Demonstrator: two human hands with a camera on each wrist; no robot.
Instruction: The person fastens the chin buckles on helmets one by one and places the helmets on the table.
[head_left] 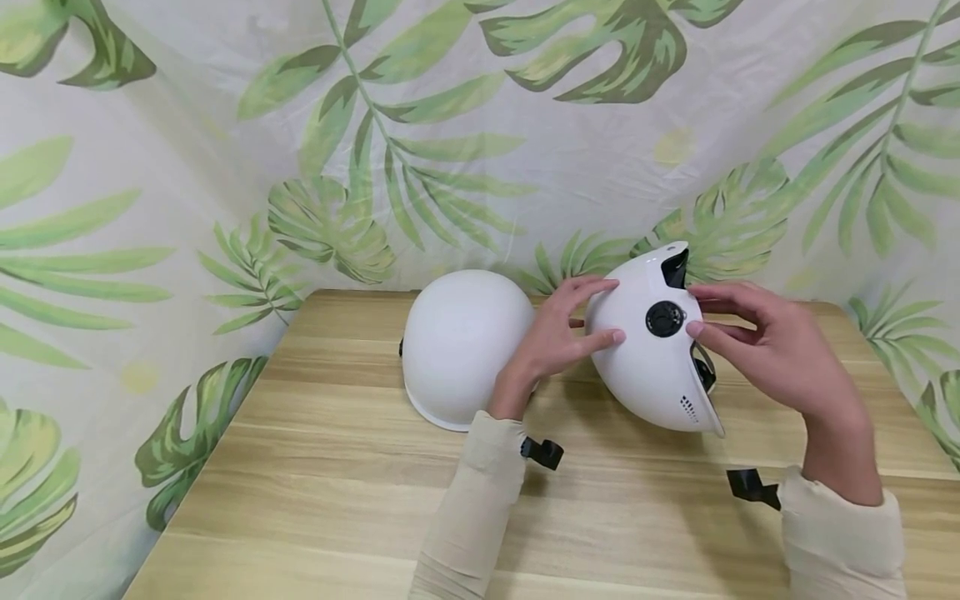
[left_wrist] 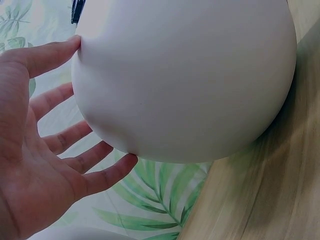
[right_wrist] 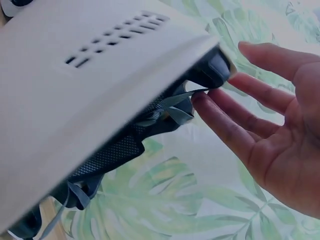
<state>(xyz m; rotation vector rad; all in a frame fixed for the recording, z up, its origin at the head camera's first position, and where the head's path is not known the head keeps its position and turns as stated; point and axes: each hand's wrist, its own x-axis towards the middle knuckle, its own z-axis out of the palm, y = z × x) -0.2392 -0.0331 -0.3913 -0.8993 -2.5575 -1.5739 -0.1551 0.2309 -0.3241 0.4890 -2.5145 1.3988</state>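
Note:
A white helmet [head_left: 637,358] with a round black dial on its side is tipped over, its open underside facing right. My left hand [head_left: 558,329] touches its smooth dome with spread fingertips and thumb; the left wrist view shows these fingers [left_wrist: 107,175] fairly straight against the shell. At the opposite edge, my right hand [head_left: 772,346] holds the rim near the dial, thumb on the near side. In the right wrist view, the fingers [right_wrist: 225,120] reach under the rim beside dark padding [right_wrist: 112,155] and a grey strap [right_wrist: 175,102]. Small slots [right_wrist: 120,37] pierce the shell.
A second white helmet [head_left: 465,342] sits dome up on the wooden table [head_left: 337,483], just left of my left hand. Behind the table hangs a leaf-patterned cloth [head_left: 450,125]. Black mounts [head_left: 543,452] stick out from both wrists.

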